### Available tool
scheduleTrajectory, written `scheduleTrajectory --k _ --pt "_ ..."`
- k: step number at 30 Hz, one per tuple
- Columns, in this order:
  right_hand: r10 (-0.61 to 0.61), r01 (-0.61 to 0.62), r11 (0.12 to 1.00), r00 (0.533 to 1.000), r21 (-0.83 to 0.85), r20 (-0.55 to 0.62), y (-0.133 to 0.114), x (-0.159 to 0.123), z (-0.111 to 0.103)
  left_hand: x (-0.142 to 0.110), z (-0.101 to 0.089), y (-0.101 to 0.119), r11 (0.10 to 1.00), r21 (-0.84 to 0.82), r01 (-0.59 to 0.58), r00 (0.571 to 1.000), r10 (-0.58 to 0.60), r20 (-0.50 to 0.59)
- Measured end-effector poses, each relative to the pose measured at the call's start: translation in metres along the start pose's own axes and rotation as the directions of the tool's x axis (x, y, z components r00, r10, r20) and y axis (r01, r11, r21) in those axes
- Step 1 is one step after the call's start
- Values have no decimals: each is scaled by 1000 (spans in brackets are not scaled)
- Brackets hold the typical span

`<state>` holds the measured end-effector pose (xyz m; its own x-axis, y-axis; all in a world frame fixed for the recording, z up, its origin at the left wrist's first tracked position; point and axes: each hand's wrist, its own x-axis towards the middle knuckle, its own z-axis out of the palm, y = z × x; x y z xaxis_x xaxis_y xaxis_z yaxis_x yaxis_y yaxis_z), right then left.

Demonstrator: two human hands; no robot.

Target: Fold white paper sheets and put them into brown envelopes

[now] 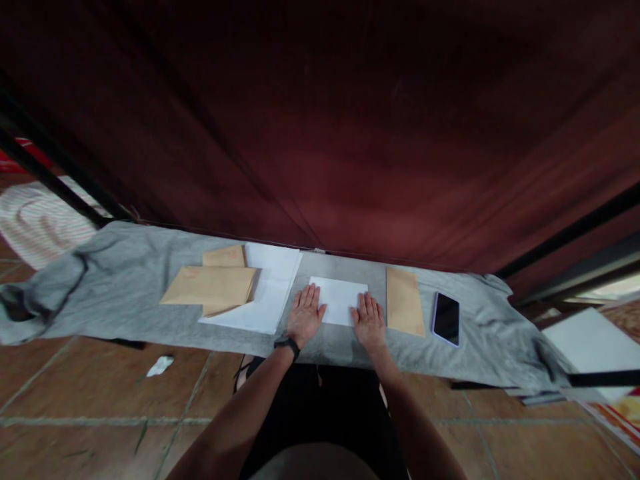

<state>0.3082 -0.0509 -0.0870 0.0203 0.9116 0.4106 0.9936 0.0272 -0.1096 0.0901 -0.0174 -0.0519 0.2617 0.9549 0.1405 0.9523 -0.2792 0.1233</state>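
Note:
A white sheet of paper (341, 300), seemingly folded, lies on the grey cloth in front of me. My left hand (305, 318) rests flat on its left edge, fingers stretched out, with a dark band on the wrist. On the right edge my right hand (369, 323) is pressed flat too, its fingers extended. Just right of that hand lies a single brown envelope (405, 301). To the left, larger white sheets (273, 283) are stacked, partly covered by several brown envelopes (210, 285).
Grey cloth (135, 287) covers the narrow bench. A phone (447, 319) lies right of the single envelope. Behind the bench rises a dark red panel (325, 147). A crumpled white scrap (160, 365) is on the tiled floor (100, 387). A white board (595, 347) stands at far right.

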Motion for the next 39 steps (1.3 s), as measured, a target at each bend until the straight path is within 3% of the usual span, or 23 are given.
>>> scheduleTrajectory --k 12,15,18,21,30,36,39 --pt "-19 19 1000 1000 -12 9 1 1 1 -1 5 2 1000 -18 24 999 -24 -31" --pt "-16 16 1000 1000 -2 12 1 2 0 6 2 19 999 -19 28 999 -28 -40" --pt "-20 20 1000 1000 6 7 1 2 -2 20 0 45 995 -49 -92 994 89 -64" --pt "-27 27 1000 1000 6 8 1 2 -2 31 2 61 987 -101 -127 992 123 -41" --pt "-22 20 999 999 40 26 5 -1 -4 23 12 31 989 -115 -94 995 96 7" --pt "50 -57 993 997 103 66 -15 22 -5 22 13 33 989 -112 -100 994 103 24" --pt "-80 53 982 987 180 141 -34 38 -1 23 12 35 988 -100 -113 992 118 44"
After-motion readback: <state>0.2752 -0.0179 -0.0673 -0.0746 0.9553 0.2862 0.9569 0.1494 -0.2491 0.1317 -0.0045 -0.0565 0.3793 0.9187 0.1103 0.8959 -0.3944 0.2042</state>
